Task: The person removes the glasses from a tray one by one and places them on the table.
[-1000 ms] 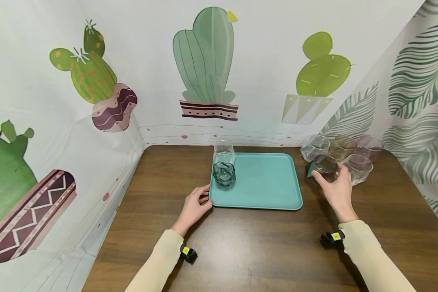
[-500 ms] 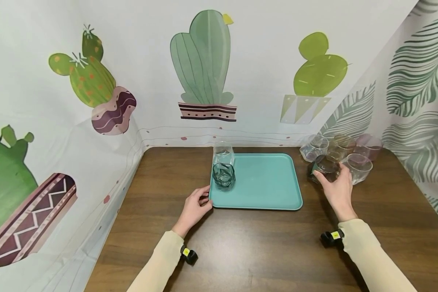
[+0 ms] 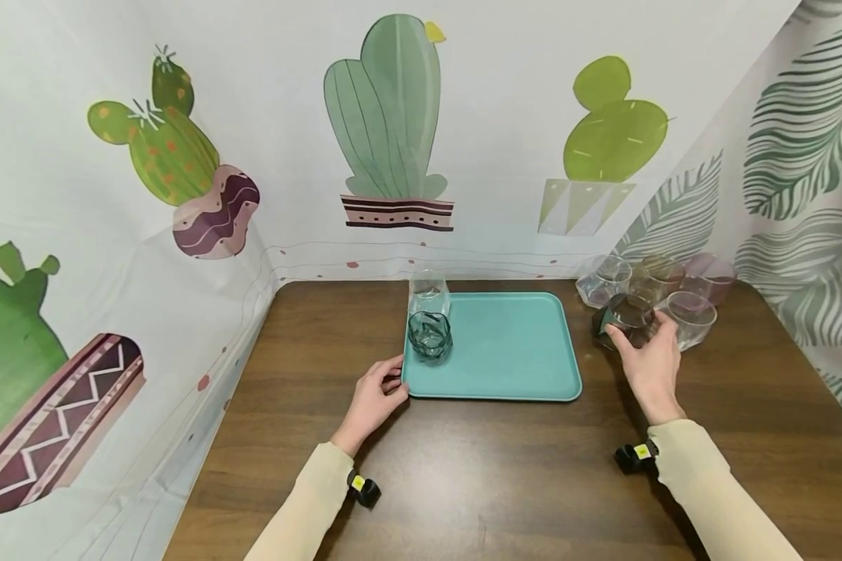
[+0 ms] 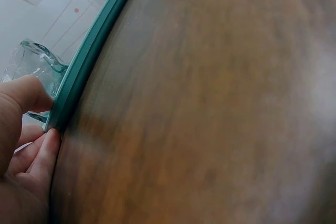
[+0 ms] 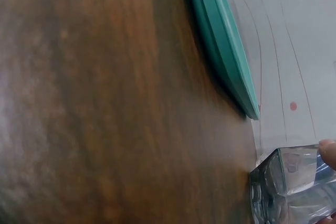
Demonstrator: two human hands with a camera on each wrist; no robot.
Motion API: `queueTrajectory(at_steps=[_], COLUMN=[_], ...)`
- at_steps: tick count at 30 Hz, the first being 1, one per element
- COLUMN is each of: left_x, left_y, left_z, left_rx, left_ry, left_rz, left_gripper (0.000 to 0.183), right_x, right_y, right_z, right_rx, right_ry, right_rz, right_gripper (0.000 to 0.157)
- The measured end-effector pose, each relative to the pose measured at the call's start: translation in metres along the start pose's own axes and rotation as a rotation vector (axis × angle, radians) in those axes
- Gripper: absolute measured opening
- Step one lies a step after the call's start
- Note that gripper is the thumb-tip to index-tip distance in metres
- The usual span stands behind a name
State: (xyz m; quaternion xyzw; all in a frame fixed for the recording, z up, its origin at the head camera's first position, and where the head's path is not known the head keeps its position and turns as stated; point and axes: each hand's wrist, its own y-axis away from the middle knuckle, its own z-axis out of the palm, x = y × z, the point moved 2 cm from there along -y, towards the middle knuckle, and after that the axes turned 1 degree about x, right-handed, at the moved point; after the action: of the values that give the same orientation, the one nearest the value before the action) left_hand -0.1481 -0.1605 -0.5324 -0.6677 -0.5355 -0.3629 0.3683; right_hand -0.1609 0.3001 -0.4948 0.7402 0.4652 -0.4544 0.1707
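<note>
My right hand (image 3: 651, 370) holds a dark, faceted drinking glass (image 3: 624, 318) upright, thumb on its left side and fingers on its right. In the right wrist view the angular base of this glass (image 5: 286, 190) shows low on the wood, with a fingertip at its edge. My left hand (image 3: 373, 397) grips the front left corner of a teal tray (image 3: 505, 343); the left wrist view has the thumb (image 4: 31, 93) by the rim and fingers (image 4: 44, 156) against the outer side. A smoky green wavy glass (image 3: 431, 340) stands on the tray, with a clear glass (image 3: 429, 290) behind it.
Around the dark glass stand more glasses: a clear one (image 3: 599, 284), an amber one (image 3: 651, 273), a pinkish one (image 3: 712, 273) and another clear one (image 3: 695, 319). Behind the wooden table (image 3: 491, 475) hangs a cactus-print cloth (image 3: 505, 140).
My right hand and the dark glass have shifted slightly right, closer to the front clear glass. The left hand and tray stay where they were. The head view has tilted a little.
</note>
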Motion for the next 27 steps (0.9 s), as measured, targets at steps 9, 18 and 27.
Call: queueTrajectory(at_steps=[9,18,27], left_x=[-0.001,-0.001,-0.001], left_y=[-0.001,-0.001,0.000], left_z=[0.001,0.001,0.001], left_rx=[0.000,0.000,0.003], left_ry=[-0.001,0.004,0.005], left_rz=[-0.011,-0.009,-0.005], left_gripper=[0.056,0.056,0.055], right_x=[-0.003,-0.008,-0.021], right_y=[0.003,0.008,0.018], right_z=[0.000,-0.003,-0.006], right_rx=[0.047,0.070,0.163], right_ry=[0.039,0.031,-0.006], right_rz=[-0.037,-0.086,-0.266], right_gripper=[0.078,0.079,0.072])
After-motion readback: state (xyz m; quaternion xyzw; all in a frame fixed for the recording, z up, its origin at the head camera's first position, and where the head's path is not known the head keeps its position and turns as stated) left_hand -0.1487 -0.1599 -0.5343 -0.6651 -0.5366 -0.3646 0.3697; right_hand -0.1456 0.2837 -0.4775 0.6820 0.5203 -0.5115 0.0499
